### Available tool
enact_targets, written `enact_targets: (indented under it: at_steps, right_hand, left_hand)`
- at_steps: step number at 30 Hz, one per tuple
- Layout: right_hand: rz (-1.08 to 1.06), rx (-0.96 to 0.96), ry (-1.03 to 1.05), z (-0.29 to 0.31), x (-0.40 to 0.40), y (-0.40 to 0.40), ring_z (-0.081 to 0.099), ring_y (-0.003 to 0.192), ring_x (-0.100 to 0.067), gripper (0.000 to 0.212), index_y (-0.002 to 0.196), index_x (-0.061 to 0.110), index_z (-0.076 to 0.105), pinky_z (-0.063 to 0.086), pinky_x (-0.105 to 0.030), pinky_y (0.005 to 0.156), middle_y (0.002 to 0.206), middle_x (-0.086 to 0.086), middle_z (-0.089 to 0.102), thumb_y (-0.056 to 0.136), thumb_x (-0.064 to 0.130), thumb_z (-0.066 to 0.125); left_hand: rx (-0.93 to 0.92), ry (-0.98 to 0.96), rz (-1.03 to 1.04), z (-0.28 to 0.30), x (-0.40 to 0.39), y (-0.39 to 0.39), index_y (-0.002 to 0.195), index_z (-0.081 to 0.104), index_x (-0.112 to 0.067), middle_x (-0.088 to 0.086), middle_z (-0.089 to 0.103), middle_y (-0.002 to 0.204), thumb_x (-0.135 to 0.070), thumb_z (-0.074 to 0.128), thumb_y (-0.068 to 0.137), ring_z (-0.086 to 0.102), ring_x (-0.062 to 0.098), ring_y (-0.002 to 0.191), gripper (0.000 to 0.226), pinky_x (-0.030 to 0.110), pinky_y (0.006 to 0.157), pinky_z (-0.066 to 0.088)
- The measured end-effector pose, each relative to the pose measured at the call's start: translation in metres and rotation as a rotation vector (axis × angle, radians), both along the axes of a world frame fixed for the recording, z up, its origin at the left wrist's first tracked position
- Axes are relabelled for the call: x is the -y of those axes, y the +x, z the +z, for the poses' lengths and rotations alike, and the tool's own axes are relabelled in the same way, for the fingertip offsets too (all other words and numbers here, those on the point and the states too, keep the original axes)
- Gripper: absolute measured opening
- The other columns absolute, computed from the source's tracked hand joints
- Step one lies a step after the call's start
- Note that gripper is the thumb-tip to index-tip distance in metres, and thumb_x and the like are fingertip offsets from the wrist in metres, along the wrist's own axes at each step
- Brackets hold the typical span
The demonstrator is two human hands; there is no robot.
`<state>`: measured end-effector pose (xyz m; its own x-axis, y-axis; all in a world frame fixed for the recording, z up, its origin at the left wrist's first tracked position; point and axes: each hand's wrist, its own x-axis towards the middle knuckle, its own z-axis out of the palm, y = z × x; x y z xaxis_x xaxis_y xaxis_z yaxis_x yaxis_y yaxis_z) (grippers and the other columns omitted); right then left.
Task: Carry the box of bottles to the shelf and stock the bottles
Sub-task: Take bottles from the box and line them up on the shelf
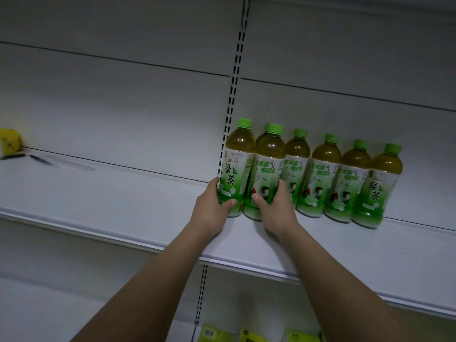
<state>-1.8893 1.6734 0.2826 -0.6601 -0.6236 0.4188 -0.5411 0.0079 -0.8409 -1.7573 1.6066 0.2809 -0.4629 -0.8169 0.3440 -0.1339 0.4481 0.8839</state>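
Note:
Several green tea bottles with green caps stand in a row on the white shelf (123, 198), against its back panel. My left hand (212, 206) grips the leftmost bottle (238, 166) low on its label. My right hand (274, 206) grips the second bottle (267, 169) at its base; another cap shows just behind it. The other bottles (355, 178) stand untouched to the right. The box is out of sight.
A slotted upright (234, 95) runs down the back panel just left of the bottles. A yellow object (9, 141) and dark pens (39, 159) lie at the shelf's far left. Yellow-green packets (251, 335) sit on the lower shelf.

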Motion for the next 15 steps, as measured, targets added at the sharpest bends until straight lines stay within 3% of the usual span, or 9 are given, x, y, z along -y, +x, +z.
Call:
enact_targets:
  at_steps: [4,7,11,15]
  right_hand:
    - [0.001,0.034,-0.035,-0.005,0.001,-0.001,0.050,0.125,-0.021,0.050,0.135,0.016,0.043,0.041,-0.033,0.105,0.135,-0.004,0.052,0.090,0.016,0.066]
    - [-0.012,0.048,-0.024,-0.005,0.002,-0.001,0.051,0.123,-0.022,0.046,0.132,0.013,0.045,0.041,-0.031,0.102,0.134,-0.005,0.053,0.091,0.019,0.065]
    - [0.005,0.070,-0.004,-0.003,-0.001,0.001,0.050,0.125,-0.022,0.046,0.133,0.014,0.044,0.041,-0.034,0.105,0.135,-0.005,0.053,0.092,0.020,0.064]
    - [0.059,0.084,0.142,0.001,-0.017,0.008,0.048,0.131,-0.023,0.048,0.139,0.011,0.039,0.033,-0.025,0.099,0.141,-0.005,0.052,0.096,0.017,0.058]
  left_hand:
    - [-0.008,-0.011,0.049,0.001,-0.001,0.003,0.138,0.042,-0.016,0.003,0.060,0.126,-0.017,0.069,0.087,0.054,0.013,0.096,0.058,0.022,0.085,0.042]
    - [-0.010,0.013,0.048,0.000,0.000,0.002,0.138,0.041,-0.018,0.003,0.061,0.125,-0.020,0.070,0.086,0.054,0.012,0.094,0.059,0.024,0.085,0.043]
    - [0.029,0.005,0.066,0.004,-0.004,0.003,0.140,0.038,-0.017,0.005,0.059,0.128,-0.022,0.069,0.086,0.058,0.019,0.105,0.063,0.027,0.088,0.044]
    - [0.119,-0.092,0.122,0.008,-0.017,0.008,0.137,0.039,-0.012,0.008,0.053,0.132,-0.024,0.068,0.085,0.051,0.025,0.120,0.061,0.028,0.088,0.040]
